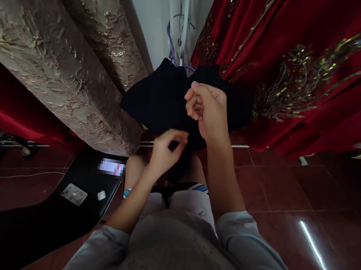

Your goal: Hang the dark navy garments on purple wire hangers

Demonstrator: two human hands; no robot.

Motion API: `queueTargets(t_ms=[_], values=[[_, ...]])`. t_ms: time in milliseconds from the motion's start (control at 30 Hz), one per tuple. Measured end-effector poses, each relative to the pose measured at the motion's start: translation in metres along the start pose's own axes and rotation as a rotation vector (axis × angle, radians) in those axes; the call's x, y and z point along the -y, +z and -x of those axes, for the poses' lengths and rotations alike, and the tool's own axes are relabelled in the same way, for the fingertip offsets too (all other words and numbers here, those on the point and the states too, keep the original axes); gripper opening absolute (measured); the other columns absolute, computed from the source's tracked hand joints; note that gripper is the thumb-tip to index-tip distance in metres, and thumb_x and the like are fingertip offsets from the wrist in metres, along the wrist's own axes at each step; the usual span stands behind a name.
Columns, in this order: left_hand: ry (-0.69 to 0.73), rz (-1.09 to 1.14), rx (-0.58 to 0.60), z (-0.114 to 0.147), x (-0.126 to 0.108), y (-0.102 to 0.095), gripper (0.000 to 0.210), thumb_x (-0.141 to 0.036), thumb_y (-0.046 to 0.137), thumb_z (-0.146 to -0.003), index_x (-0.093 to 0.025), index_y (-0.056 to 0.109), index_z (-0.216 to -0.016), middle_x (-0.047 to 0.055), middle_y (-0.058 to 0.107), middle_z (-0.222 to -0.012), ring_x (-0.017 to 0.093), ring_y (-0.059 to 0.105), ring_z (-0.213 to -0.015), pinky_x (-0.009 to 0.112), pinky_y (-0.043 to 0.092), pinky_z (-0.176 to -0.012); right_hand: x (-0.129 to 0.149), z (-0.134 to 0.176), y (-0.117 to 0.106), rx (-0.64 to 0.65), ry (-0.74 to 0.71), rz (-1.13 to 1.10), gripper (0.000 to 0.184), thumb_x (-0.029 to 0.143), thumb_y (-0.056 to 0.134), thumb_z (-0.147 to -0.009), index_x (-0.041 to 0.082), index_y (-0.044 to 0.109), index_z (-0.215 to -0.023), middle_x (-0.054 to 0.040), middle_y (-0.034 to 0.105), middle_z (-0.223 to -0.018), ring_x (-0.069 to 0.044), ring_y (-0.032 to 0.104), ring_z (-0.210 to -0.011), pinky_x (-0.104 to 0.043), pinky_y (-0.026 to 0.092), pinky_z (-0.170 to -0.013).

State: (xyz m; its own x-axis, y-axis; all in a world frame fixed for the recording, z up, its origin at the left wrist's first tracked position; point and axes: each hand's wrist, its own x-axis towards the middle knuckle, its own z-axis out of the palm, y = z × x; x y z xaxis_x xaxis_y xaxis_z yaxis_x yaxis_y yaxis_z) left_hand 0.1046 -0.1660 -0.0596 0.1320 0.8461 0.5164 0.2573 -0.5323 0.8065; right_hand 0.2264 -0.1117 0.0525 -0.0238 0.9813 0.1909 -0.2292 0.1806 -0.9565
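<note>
A dark navy garment (159, 95) hangs in front of me from a purple hanger (172, 42), its lower part reaching down between my knees. My right hand (208, 109) is raised before the garment, thumb pressed on curled fingers. Anything it pinches is too small to make out. Lower and to the left, my left hand (166, 151) bends thumb and fingers together into a ring near the garment's lower part. Whether it pinches the dark cloth or some small thing does not show.
Beige textured fabric (85, 65) hangs at left, red cloth with gold sequins (299, 76) at right. A black bench (40, 218) to my left bears a phone in a patterned case (74, 194), a small white case (101, 195) and a lit screen (111, 167). Red tiles (281, 192) cover the floor.
</note>
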Motion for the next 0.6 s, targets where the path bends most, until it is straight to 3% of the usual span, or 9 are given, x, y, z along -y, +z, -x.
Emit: queueTargets(t_ms=[100,200,333,467,600], values=[[0.069,0.014,-0.084,-0.037,-0.018,-0.02,0.022,-0.019,0.071,-0.09,-0.02,0.065,-0.111,0.004,0.074,-0.1,0.016,0.072,-0.092,0.03,0.058,-0.086,-0.001,0.003,0.002,0.004,-0.008,-0.009,0.051,0.064,0.064,-0.091,0.018,0.059,-0.069,0.0042,0.05,-0.047,-0.005,0.042,-0.039,-0.017,0.028,-0.037],[0.136,-0.037,-0.054,-0.06,-0.024,-0.017,0.026,-0.018,0.075,-0.086,-0.019,0.063,-0.109,0.003,0.073,-0.101,0.017,0.072,-0.091,0.029,0.058,-0.085,-0.003,0.003,0.005,0.036,-0.031,-0.016,0.049,0.062,0.065,-0.09,0.018,0.061,-0.067,0.0044,0.049,-0.045,-0.005,0.039,-0.038,-0.018,0.027,-0.038],[0.17,-0.018,-0.166,-0.067,-0.016,0.001,0.022,-0.017,0.072,-0.086,-0.019,0.06,-0.104,0.001,0.07,-0.093,0.015,0.07,-0.085,0.028,0.058,-0.081,-0.004,-0.001,0.005,0.05,-0.072,0.015,0.045,0.055,0.068,-0.09,0.017,0.066,-0.066,0.0045,0.048,-0.043,-0.005,0.037,-0.037,-0.019,0.028,-0.039],[0.166,0.04,-0.306,-0.073,-0.003,0.003,0.031,-0.021,0.075,-0.085,-0.022,0.056,-0.109,0.003,0.065,-0.104,0.016,0.068,-0.093,0.028,0.057,-0.081,-0.004,-0.001,0.003,0.074,-0.058,0.043,0.042,0.051,0.068,-0.091,0.016,0.069,-0.068,0.005,0.047,-0.042,-0.004,0.034,-0.036,-0.02,0.026,-0.039],[0.148,0.074,-0.282,-0.077,0.006,0.004,0.008,-0.024,0.065,-0.093,-0.021,0.058,-0.094,0.002,0.063,-0.09,0.013,0.066,-0.08,0.026,0.056,-0.072,-0.003,-0.006,0.006,0.032,-0.081,0.019,0.042,0.049,0.067,-0.093,0.015,0.071,-0.069,0.0047,0.046,-0.041,-0.004,0.034,-0.036,-0.02,0.026,-0.039]])
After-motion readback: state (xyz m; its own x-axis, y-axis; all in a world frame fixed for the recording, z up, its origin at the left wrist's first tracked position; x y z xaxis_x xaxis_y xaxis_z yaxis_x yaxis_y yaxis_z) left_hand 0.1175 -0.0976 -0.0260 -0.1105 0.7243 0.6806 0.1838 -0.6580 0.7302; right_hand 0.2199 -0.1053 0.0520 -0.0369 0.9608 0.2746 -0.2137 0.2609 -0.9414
